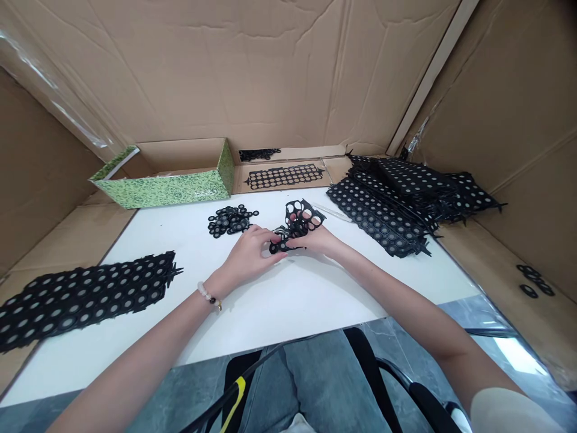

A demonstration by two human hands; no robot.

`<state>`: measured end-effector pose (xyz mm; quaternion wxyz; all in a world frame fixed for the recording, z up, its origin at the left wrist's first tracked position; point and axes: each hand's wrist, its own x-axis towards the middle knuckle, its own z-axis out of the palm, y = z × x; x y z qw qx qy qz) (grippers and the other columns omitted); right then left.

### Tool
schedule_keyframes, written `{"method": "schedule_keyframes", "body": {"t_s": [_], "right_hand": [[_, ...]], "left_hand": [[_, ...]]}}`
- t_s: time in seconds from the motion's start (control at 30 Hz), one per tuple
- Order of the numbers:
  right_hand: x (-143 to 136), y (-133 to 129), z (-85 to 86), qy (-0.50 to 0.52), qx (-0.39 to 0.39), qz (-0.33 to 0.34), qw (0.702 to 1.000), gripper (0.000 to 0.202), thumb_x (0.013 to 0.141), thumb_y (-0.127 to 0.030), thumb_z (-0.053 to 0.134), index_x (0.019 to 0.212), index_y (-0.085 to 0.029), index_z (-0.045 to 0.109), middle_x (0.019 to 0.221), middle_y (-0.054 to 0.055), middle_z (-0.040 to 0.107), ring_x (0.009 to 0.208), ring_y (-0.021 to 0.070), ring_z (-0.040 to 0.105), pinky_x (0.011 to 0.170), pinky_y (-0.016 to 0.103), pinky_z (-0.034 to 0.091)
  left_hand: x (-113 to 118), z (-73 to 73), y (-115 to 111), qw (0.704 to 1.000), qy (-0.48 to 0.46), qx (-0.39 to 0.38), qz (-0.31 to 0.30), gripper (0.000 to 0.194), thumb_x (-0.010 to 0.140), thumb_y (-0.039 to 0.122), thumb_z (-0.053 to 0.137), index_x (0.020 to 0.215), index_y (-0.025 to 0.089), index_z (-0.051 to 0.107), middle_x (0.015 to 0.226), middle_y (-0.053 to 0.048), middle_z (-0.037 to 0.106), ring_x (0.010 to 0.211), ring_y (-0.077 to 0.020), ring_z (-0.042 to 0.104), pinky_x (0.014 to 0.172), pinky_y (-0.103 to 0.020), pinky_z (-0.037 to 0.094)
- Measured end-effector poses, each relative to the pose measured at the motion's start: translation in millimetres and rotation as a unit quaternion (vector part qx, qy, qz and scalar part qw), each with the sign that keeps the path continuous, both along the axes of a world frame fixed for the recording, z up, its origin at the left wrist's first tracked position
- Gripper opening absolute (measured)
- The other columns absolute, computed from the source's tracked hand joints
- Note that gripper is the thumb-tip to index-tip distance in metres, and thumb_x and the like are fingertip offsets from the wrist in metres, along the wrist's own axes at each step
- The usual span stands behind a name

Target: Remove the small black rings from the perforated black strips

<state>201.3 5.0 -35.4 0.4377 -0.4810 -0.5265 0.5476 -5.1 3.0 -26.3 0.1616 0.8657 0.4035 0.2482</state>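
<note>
Near the middle of the white table, my right hand [318,239] is closed around a crumpled black rubber sheet [307,215] with round holes, which bunches up above the fingers. My left hand [250,255], wearing a beaded bracelet [207,294], has thumb and fingers closed on the sheet's lower left end, where rings still sit in the holes. Exactly what the fingertips pinch is partly hidden. Just beyond my left hand lies a loose pile of small black rubber rings [229,220].
Black sheets full of rings are heaped [383,198] at right; another sheet [90,294] lies at left. A green-patterned cardboard box [175,191] stands at back left. An emptied holed sheet [285,177] lies on cardboard behind. Several loose rings [534,279] lie far right. Cardboard walls surround the table.
</note>
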Motion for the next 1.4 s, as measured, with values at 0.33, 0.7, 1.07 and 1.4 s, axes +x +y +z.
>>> {"method": "schedule_keyframes", "body": {"t_s": [0.33,0.7,1.07,1.4], "right_hand": [[-5,3,-14.7,0.012,0.027,-0.025,0.999,0.048,0.058,-0.021,0.078,0.102,-0.022,0.059,0.097,-0.001,0.064,0.088,0.0148,0.061,0.086,0.032,0.054],[1,11,-11.0,0.067,-0.001,-0.047,0.997,0.058,0.055,-0.018,0.075,0.108,-0.022,0.053,0.119,0.004,0.062,0.084,0.0118,0.061,0.085,0.030,0.054],[-12,-2,1.4,0.146,0.007,-0.027,0.989,0.047,0.061,-0.026,0.076,0.104,-0.023,0.056,0.097,0.000,0.065,0.091,0.0162,0.066,0.094,0.035,0.055],[-12,3,-5.8,0.129,0.021,-0.036,0.991,0.046,0.063,-0.022,0.067,0.107,-0.024,0.055,0.096,-0.001,0.061,0.093,0.0152,0.061,0.086,0.032,0.059]], "left_hand": [[-6,0.5,11,0.994,-0.081,-0.056,0.052,0.029,0.092,0.034,0.051,0.096,0.021,0.077,0.095,-0.007,0.077,0.094,-0.0263,0.063,0.087,-0.041,0.050],[-42,4.6,36,0.958,-0.009,0.128,0.255,0.027,0.092,0.033,0.056,0.110,0.023,0.074,0.120,-0.012,0.072,0.113,-0.0359,0.054,0.097,-0.054,0.041],[3,-0.9,-5,0.993,-0.104,0.011,0.057,0.030,0.089,0.044,0.064,0.104,0.020,0.075,0.099,-0.008,0.076,0.090,-0.0245,0.067,0.085,-0.040,0.052],[6,-4.9,6,0.903,-0.336,-0.246,0.106,0.037,0.075,0.047,0.075,0.099,0.019,0.079,0.100,-0.010,0.078,0.086,-0.0248,0.069,0.077,-0.037,0.055]]}}
